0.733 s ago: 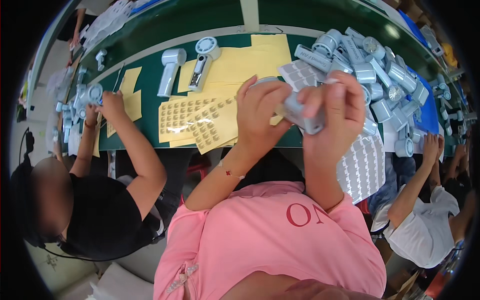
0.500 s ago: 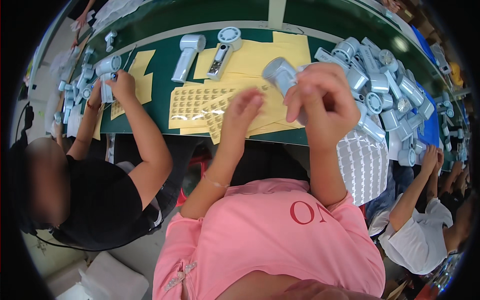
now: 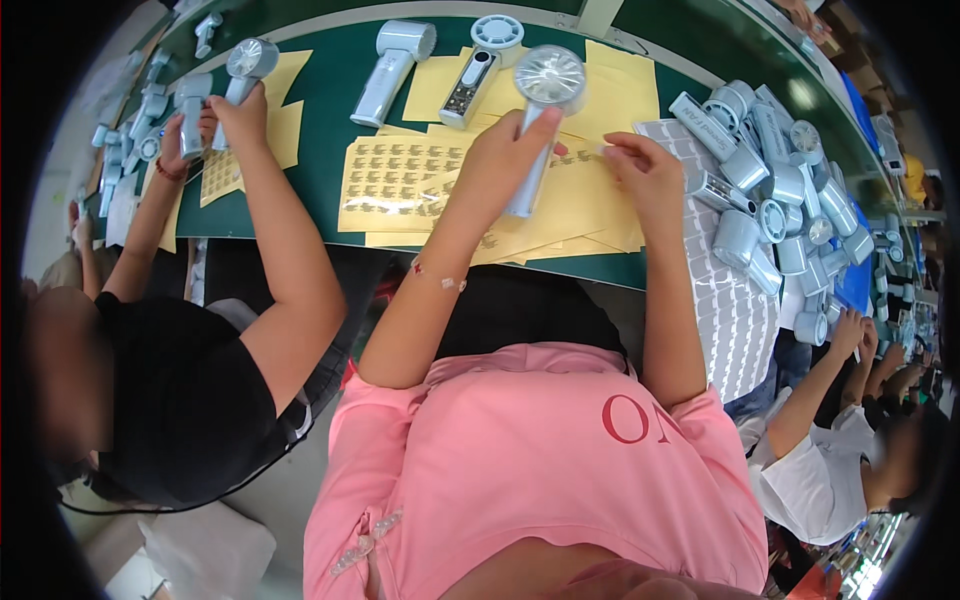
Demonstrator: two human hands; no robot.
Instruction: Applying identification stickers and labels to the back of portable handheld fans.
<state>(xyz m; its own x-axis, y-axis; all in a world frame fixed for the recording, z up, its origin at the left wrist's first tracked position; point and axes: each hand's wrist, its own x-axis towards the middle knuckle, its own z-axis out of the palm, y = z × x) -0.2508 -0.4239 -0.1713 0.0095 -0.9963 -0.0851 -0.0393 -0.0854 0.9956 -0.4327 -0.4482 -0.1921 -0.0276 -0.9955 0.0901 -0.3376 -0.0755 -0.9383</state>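
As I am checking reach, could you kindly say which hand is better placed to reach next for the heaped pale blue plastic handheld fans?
Probably the right hand: it is nearer the heaped fans and appears to hold none, while the left hand grips a round-headed blue fan.

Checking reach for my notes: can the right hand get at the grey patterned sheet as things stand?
Probably yes: the right hand holds no fan, and the grey patterned sheet lies just to its right, its near part uncovered. Piled pale blue fans cover only part of it.
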